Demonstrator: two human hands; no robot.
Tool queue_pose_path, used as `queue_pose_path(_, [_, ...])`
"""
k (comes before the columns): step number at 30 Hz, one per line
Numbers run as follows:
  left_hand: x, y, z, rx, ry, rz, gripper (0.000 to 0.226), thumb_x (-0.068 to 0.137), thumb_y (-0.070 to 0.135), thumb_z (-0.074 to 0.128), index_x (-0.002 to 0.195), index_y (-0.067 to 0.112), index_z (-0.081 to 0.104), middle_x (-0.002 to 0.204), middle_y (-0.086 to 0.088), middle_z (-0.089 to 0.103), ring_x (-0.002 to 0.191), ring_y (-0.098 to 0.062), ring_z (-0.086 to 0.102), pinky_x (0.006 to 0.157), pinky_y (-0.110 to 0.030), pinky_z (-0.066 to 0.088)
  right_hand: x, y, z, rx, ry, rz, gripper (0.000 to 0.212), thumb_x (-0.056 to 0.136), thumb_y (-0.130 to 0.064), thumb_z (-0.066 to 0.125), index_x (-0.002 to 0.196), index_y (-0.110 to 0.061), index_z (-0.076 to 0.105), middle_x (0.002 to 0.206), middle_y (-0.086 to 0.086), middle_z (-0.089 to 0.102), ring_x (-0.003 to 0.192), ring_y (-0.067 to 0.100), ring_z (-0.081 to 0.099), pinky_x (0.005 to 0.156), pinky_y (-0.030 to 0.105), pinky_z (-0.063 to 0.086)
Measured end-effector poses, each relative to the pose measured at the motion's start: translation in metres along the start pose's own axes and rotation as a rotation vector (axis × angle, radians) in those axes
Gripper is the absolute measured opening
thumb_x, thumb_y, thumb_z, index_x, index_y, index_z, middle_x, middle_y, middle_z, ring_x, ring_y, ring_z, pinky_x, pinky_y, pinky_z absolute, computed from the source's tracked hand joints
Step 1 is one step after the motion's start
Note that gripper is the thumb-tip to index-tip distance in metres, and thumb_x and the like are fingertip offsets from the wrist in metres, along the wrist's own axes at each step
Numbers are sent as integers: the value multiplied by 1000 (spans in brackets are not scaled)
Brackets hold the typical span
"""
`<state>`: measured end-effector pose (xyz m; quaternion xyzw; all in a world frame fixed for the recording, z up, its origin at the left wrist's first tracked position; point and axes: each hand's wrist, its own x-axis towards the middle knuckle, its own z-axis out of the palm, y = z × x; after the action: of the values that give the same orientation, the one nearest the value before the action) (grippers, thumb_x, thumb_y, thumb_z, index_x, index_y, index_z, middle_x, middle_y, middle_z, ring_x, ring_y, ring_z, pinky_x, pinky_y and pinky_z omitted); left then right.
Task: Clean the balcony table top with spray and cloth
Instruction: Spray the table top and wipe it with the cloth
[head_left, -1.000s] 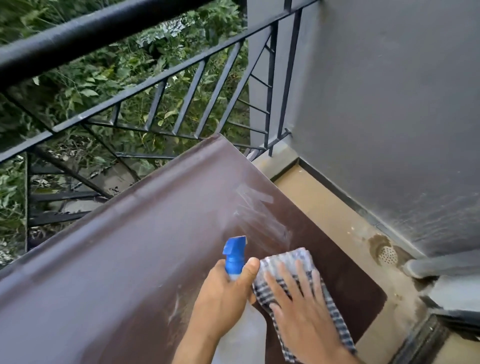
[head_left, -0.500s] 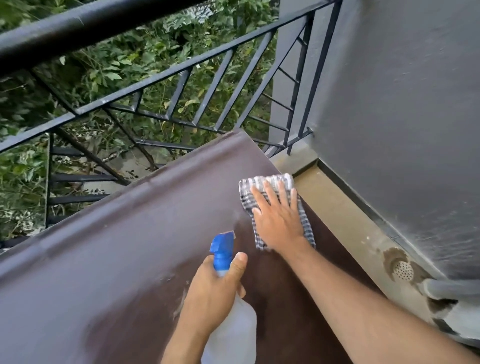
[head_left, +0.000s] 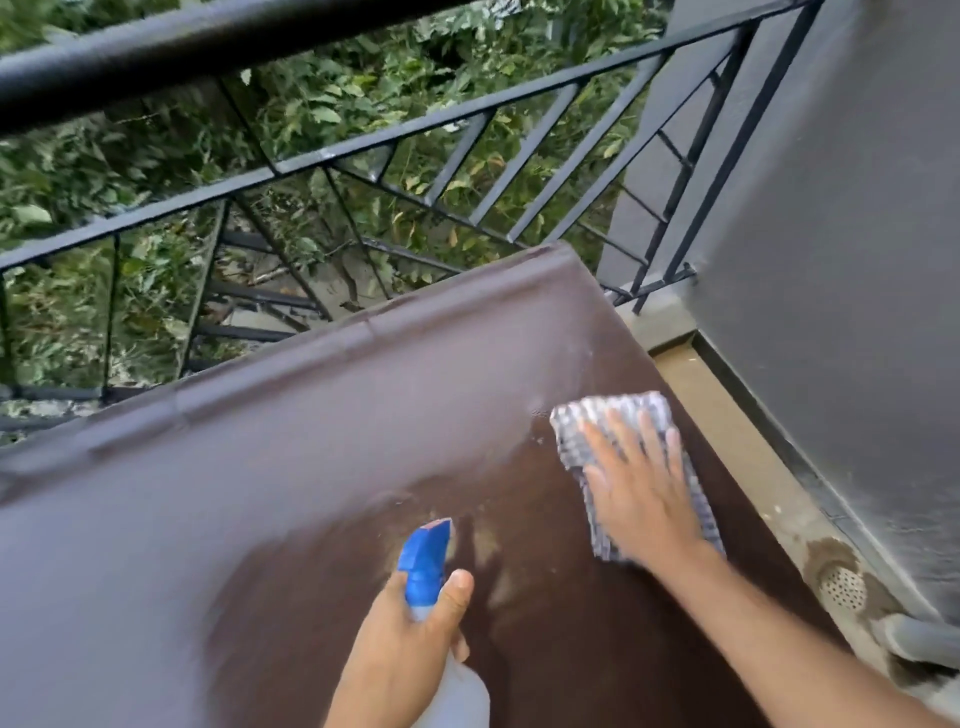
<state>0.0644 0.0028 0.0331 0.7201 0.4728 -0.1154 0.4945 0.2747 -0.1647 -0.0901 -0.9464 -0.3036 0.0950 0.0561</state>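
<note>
The brown table top (head_left: 311, 441) fills the lower frame, with wet streaks and pale smears near its right end. My left hand (head_left: 400, 649) is wrapped around the neck of a clear spray bottle (head_left: 460, 696) with a blue nozzle (head_left: 426, 556), held just above the table. My right hand (head_left: 639, 488) lies flat, fingers spread, pressing a blue-and-white checked cloth (head_left: 597, 421) onto the table near its right edge. Most of the cloth is hidden under the palm.
A black metal railing (head_left: 363, 150) runs along the table's far side, with green foliage beyond. A grey wall (head_left: 831, 260) stands at the right. Between wall and table is a narrow tan floor strip with a round drain (head_left: 841, 587) and a grey pipe (head_left: 924, 636).
My right hand and the cloth swept from beside the bottle out toward the table's far right corner, and now sit slightly nearer again. The left hand with the bottle stayed in place.
</note>
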Motion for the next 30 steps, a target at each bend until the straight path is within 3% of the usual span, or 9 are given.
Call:
queue_pose_path(2, [-7, -9, -8, -13, 24, -18, 29, 98, 44, 52, 87, 18, 59, 63, 4, 74, 53, 5, 62, 62, -19, 40, 44, -7, -6, 6, 19, 46, 61, 96, -45, 24, 154, -27, 30, 159, 9, 36, 147, 41, 26, 117, 64, 18])
queue_pose_path(6, [-18, -24, -18, -36, 55, -41, 37, 94, 50, 47, 80, 19, 60, 65, 4, 74, 56, 2, 62, 66, -25, 44, 99, -31, -13, -4, -18, 111, 60, 101, -48, 27, 158, -33, 11, 167, 4, 9, 153, 36, 0, 121, 60, 0])
queue_pose_path(9, [-28, -35, -24, -66, 62, -77, 41, 95, 50, 47, 80, 15, 61, 65, 4, 74, 60, -3, 64, 67, -28, 45, 91, -53, -7, -26, -29, 76, 61, 101, -48, 29, 158, -33, 12, 168, 4, 6, 152, 38, -3, 120, 62, -1])
queue_pose_path(15, [-52, -66, -45, -83, 108, -110, 21, 98, 42, 50, 89, 25, 58, 66, 8, 75, 62, 1, 64, 70, -22, 44, -43, -128, 27, -78, -22, -479, 66, 91, -44, 45, 154, -29, 32, 162, 7, 29, 150, 43, 14, 114, 65, 20])
queue_pose_path(18, [-61, -80, -56, -109, 155, -137, 21, 97, 40, 55, 88, 21, 60, 59, 17, 71, 66, 5, 60, 64, -17, 39, -120, -153, 49, -110, -53, -767, 72, 87, -49, 52, 154, -33, 30, 164, 1, 24, 151, 41, 14, 114, 63, 18])
queue_pose_path(22, [-71, -100, -70, -98, 163, -152, 24, 96, 42, 55, 97, 19, 61, 63, 2, 71, 63, 2, 62, 65, -20, 40, -136, -159, 54, -119, -98, -1031, 67, 88, -48, 52, 151, -40, 33, 164, -6, 23, 152, 35, 12, 116, 60, 15])
queue_pose_path(24, [-75, -108, -75, -86, 164, -157, 18, 98, 40, 54, 93, 23, 59, 65, 8, 74, 60, 8, 62, 66, -20, 42, -106, -164, 52, -118, -47, -990, 59, 89, -44, 52, 147, -40, 41, 159, -6, 36, 151, 31, 21, 117, 58, 19])
queue_pose_path(27, [-82, -118, -84, -86, 162, -155, 18, 98, 40, 51, 100, 23, 57, 67, 3, 75, 58, 5, 63, 68, -21, 43, -34, -176, 47, -112, 30, -733, 56, 91, -37, 49, 147, -35, 45, 153, -1, 45, 146, 33, 32, 115, 59, 24])
queue_pose_path(30, [-90, -129, -88, -106, 139, -131, 32, 90, 50, 54, 103, 23, 64, 69, 0, 75, 61, 0, 65, 77, -29, 52, 30, -177, 38, -168, 58, -485, 51, 95, -34, 48, 146, -34, 43, 151, 1, 46, 141, 32, 36, 108, 60, 30])
